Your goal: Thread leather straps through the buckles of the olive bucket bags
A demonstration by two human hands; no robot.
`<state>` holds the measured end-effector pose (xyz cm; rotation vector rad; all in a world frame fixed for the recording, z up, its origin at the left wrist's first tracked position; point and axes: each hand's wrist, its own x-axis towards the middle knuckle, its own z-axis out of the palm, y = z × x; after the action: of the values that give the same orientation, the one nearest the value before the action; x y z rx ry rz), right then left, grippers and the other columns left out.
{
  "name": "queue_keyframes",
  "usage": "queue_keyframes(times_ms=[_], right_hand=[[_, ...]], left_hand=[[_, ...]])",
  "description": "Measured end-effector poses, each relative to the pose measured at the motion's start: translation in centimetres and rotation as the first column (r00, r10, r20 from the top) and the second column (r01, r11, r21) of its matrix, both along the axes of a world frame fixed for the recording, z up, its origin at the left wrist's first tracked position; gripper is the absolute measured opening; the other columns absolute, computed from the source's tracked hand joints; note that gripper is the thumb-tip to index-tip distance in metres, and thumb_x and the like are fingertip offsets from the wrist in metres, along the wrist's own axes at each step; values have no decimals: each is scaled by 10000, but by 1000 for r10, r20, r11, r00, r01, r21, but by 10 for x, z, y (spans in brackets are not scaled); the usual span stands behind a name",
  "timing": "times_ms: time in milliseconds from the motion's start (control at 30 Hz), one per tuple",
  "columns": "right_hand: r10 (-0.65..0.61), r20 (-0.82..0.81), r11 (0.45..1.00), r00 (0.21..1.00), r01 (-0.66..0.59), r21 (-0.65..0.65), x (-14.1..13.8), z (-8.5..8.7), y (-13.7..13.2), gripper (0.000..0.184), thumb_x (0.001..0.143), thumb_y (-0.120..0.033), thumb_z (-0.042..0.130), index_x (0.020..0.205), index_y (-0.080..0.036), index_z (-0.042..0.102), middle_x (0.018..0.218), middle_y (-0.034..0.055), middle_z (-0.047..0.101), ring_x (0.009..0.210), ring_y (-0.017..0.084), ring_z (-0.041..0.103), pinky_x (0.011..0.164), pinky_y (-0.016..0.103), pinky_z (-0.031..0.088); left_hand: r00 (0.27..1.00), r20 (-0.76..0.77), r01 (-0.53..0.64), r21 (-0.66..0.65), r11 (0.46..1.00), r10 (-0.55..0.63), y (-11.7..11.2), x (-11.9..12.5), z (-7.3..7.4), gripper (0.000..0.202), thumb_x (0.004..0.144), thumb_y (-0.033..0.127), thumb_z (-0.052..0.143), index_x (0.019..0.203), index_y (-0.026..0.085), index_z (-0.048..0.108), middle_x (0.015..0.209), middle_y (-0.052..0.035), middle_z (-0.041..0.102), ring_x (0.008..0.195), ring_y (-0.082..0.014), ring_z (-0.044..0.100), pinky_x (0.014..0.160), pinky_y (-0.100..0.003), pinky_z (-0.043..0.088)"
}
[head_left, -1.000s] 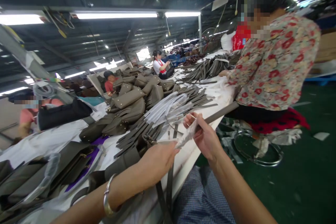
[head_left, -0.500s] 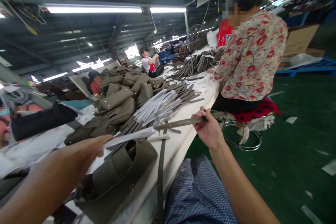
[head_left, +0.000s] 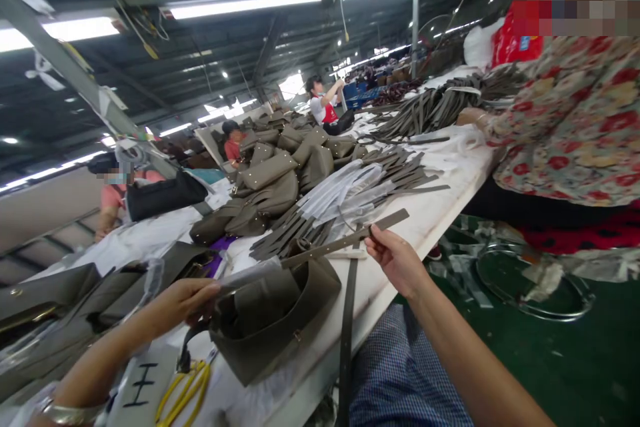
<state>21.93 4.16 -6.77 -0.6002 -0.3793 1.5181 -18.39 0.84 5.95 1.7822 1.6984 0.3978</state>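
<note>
My right hand [head_left: 395, 257] is closed on an olive leather strap [head_left: 345, 240] that runs up to the right over the table edge. My left hand [head_left: 183, 300] pinches a clear plastic wrapper sleeve [head_left: 245, 275] just left of an olive handbag [head_left: 275, 320] lying on the white table [head_left: 440, 207]. A second strap [head_left: 346, 327] hangs from the table edge over my checked-trousered lap.
Piles of olive bags [head_left: 270, 177], straps [head_left: 395, 170] and white wrappers [head_left: 345, 190] cover the table. Yellow-handled scissors [head_left: 183, 390] lie at the near left. A person in a floral shirt [head_left: 570, 120] sits at the right; others work farther back. A metal ring [head_left: 530, 277] lies on the green floor.
My left hand pulled the wrapper off the strap and carried it left and down beside the handbag. My right hand kept hold of the bare strap. The camera turned left.
</note>
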Motion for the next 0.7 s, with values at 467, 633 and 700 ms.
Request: queue_keyframes(times_ms=[467, 633, 700], right_hand=[[-59, 145, 998, 988, 60, -3, -38, 12, 0, 335, 658, -339, 873, 873, -117, 746, 683, 49, 719, 653, 137, 702, 592, 165, 596], [-39, 184, 998, 982, 29, 55, -41, 24, -4, 354, 685, -368, 855, 908, -114, 751, 680, 48, 714, 650, 127, 688, 600, 162, 585], [-33, 175, 998, 984, 22, 64, -39, 27, -4, 344, 702, -358, 845, 926, -114, 751, 672, 43, 707, 633, 116, 675, 589, 155, 578]], left_hand=[[881, -296, 459, 348, 818, -369, 32, 105, -7, 410, 940, 484, 475, 1233, 253, 644, 1285, -76, 645, 1166, -257, 581, 1022, -365, 409], [866, -211, 500, 340, 796, -454, 42, 143, -14, 266, 887, 422, 591, 1035, 231, 703, 998, -47, 716, 838, -201, 636, 744, -272, 458], [866, -169, 501, 311, 808, -471, 45, 141, -17, 245, 855, 421, 636, 961, 212, 706, 900, -32, 709, 757, -184, 622, 671, -249, 437]])
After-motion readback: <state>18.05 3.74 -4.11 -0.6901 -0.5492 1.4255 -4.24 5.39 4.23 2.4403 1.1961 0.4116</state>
